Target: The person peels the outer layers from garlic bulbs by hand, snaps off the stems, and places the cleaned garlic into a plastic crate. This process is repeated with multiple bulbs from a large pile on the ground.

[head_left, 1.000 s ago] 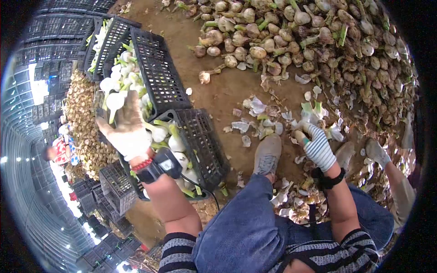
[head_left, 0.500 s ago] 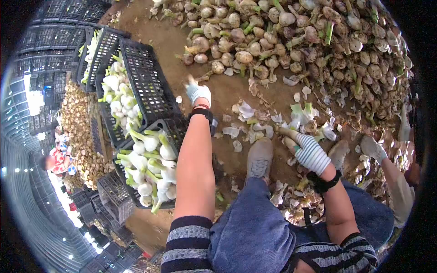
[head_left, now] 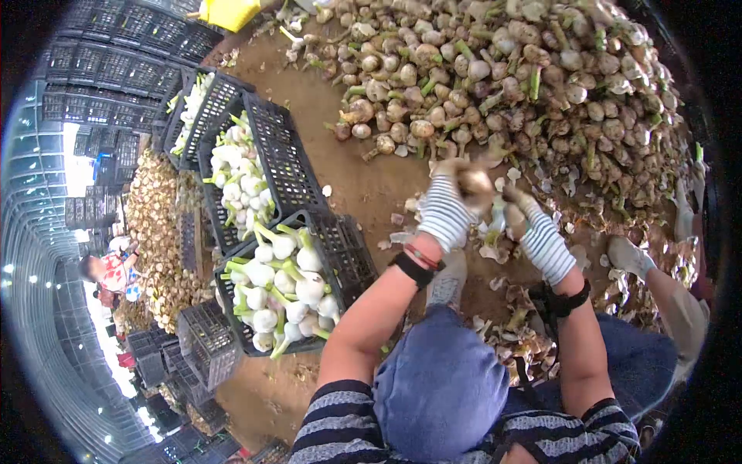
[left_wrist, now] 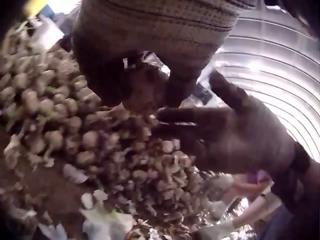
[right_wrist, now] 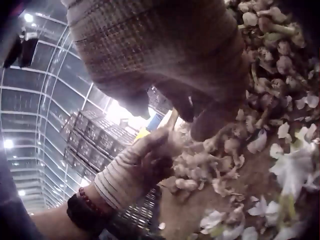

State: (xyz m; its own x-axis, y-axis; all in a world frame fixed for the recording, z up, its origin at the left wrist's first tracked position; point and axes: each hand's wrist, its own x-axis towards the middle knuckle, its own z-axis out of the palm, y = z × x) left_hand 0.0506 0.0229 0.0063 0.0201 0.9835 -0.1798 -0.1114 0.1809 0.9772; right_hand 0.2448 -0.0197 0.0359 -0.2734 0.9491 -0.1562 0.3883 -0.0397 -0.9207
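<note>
My gloved left hand (head_left: 448,205) grips an unpeeled garlic bulb (head_left: 474,183) in front of me. In the left wrist view the same bulb (left_wrist: 145,89) sits between the left thumb and fingers. Just right of it is my gloved right hand (head_left: 542,241), its fingers extended toward the bulb and its thumb apart in the left wrist view. Whether the right fingertips touch the bulb cannot be told. In the right wrist view, my left hand (right_wrist: 132,172) holds the bulb close to the right fingers, with a stem pointing up.
A large heap of unpeeled garlic (head_left: 525,100) lies ahead and right. Black crates (head_left: 357,251) with white garlic bulbs (head_left: 311,288) stand at left. Peeled skins (head_left: 495,243) litter the ground around my shoes. Another person (head_left: 116,271) is far left; a yellow item (head_left: 228,11) is at the top.
My left hand has moved from over the crates, past the heap's edge, to in front of me, and now grips a bulb. The right hand has lifted slightly toward it.
</note>
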